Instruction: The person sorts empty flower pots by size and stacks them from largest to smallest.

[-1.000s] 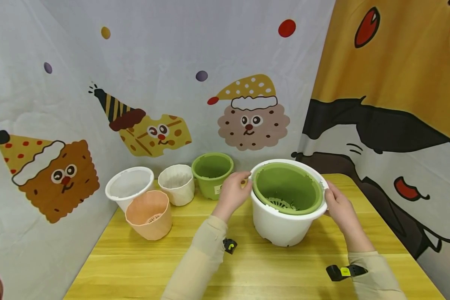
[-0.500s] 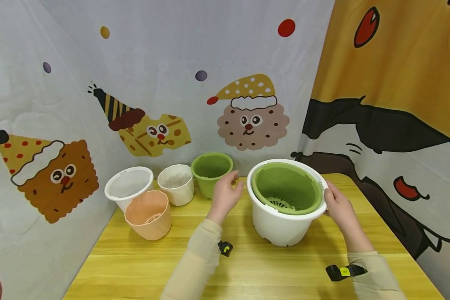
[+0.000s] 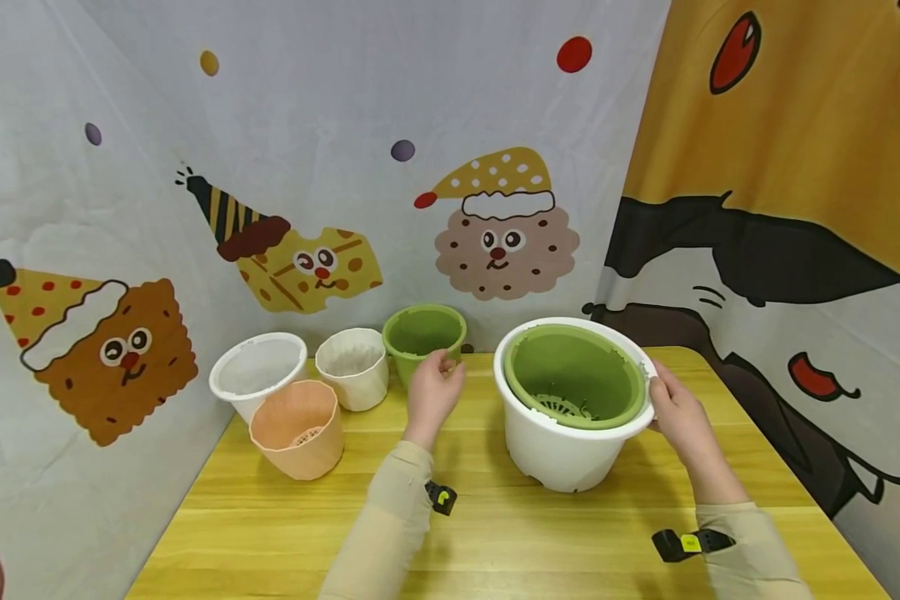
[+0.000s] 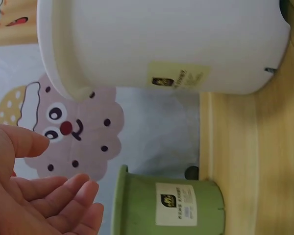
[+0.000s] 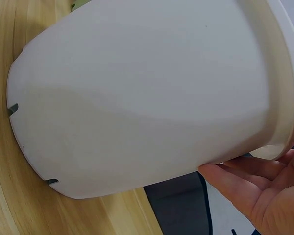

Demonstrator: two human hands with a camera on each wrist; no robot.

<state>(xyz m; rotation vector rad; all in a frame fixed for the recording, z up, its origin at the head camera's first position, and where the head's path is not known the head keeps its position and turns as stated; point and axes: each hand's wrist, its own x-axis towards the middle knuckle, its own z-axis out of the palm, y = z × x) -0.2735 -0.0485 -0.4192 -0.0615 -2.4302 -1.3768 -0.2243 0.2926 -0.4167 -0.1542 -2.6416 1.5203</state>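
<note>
A large white flowerpot (image 3: 558,458) stands on the table with a green flowerpot (image 3: 573,375) nested inside it. My right hand (image 3: 678,412) grips the white pot's rim at its right side, thumb on top and fingers against the outer wall in the right wrist view (image 5: 264,191). My left hand (image 3: 433,400) is in the air, fingers loosely bent and holding nothing. It is in front of a second green flowerpot (image 3: 405,367), partly covering it in the head view. In the left wrist view that green pot (image 4: 215,203) shows a label, apart from the fingers (image 4: 63,200).
Left of the second green pot are a small cream pot (image 3: 356,379), a peach pot (image 3: 300,433) and another white pot (image 3: 258,371). All stand on the wooden table (image 3: 270,533). A cartoon-printed cloth (image 3: 307,100) hangs close behind the table.
My left hand has let go of the large white pot's left rim and moved left, to in front of the second green pot. My right hand keeps its grip on the rim.
</note>
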